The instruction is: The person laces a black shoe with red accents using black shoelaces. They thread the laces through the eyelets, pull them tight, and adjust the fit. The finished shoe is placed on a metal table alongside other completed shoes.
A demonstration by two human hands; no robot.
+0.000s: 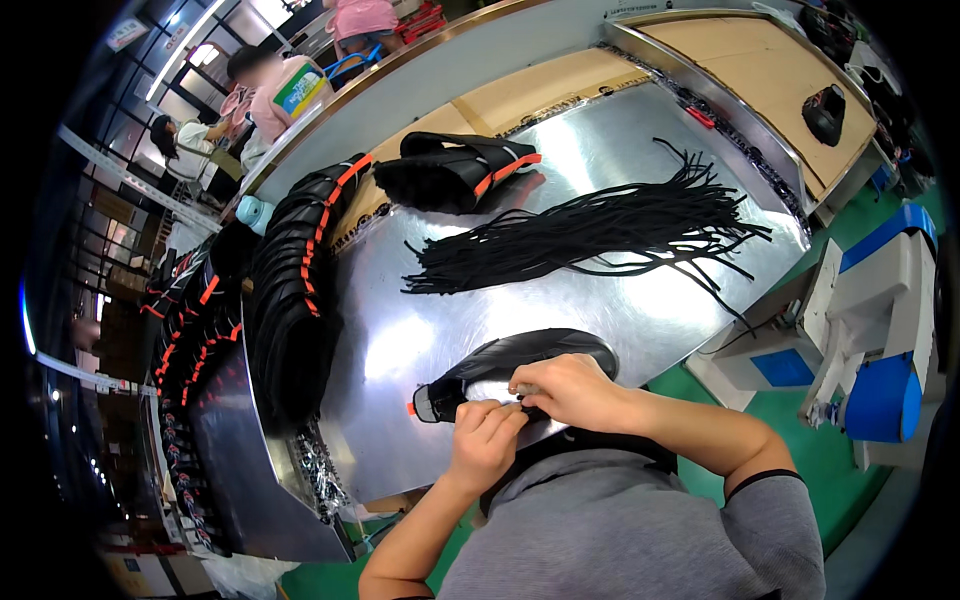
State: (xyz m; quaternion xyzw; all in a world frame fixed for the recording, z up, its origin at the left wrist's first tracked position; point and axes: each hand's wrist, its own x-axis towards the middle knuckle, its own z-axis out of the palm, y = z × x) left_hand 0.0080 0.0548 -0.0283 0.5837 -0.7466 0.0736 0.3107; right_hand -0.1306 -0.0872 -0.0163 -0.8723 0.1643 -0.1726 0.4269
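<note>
A black shoe upper (500,354) with a grey lining and a small orange tab lies on its side at the near edge of the metal table, close to my body. My left hand (484,438) is closed at its near side, fingertips pinched together. From the right, my right hand (577,394) meets it there, thumb and fingers also pinched, touching the upper. Whatever is between the fingertips is too small and covered to make out. Beyond the upper, a loose bundle of black shoelaces (580,235) stretches across the table.
Nested black uppers with orange tabs (290,270) form a long row on the left. More uppers (450,172) lie at the back. A white and blue machine (860,330) stands at right. Beyond the partition sits a person in pink (285,100). A dark shoe (823,115) rests on cardboard.
</note>
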